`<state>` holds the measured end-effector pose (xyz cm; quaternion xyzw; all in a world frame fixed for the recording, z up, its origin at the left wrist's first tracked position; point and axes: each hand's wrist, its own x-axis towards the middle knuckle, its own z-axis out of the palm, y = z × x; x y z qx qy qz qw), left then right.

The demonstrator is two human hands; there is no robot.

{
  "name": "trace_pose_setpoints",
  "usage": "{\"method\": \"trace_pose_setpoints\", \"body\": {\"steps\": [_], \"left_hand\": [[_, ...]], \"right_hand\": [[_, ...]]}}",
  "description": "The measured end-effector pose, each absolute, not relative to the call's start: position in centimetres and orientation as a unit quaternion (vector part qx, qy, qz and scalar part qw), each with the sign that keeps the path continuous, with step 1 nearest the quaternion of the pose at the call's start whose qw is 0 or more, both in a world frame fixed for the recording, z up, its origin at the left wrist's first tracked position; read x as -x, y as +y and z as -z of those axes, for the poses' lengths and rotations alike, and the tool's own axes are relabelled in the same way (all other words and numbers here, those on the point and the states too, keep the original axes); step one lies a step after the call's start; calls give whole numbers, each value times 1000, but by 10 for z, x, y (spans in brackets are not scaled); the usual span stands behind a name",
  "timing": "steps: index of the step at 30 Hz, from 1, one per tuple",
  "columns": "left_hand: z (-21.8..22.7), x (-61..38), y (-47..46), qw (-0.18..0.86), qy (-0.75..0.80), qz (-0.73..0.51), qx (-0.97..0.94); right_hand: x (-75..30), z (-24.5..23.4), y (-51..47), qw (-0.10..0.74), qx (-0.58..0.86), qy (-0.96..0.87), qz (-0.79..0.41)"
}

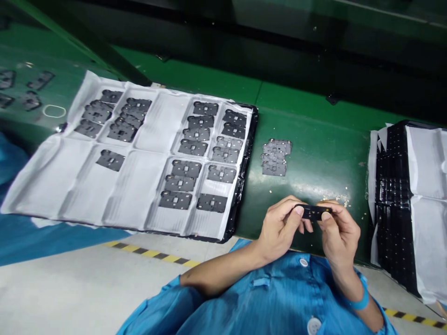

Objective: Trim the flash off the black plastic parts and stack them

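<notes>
Both hands hold one small flat black part (312, 212) just above the green bench near its front edge. My left hand (281, 228) pinches its left end with thumb and fingers. My right hand (339, 232) pinches the right end the same way. A short stack of grey metal plates (275, 157) lies on the green surface a little beyond the hands. To the left a black tray lined with white paper (153, 130) holds several rows of dark flat parts (193, 148).
A tall stack of black trays (394, 204) with white liner sheets stands at the right edge. More dark parts (31, 93) lie on the green belt at the far left. Small crumbs dot the bench (314, 139) near my hands. Yellow-black tape (153, 253) marks the floor.
</notes>
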<state>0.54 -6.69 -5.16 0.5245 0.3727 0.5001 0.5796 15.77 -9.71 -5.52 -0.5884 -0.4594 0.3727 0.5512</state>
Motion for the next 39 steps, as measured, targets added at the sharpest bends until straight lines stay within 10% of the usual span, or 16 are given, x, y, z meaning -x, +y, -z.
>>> {"method": "trace_pose_setpoints", "body": {"steps": [39], "left_hand": [[49, 6, -68, 577, 375, -452, -568]], "right_hand": [[-160, 59, -94, 532, 619, -430, -386]]}}
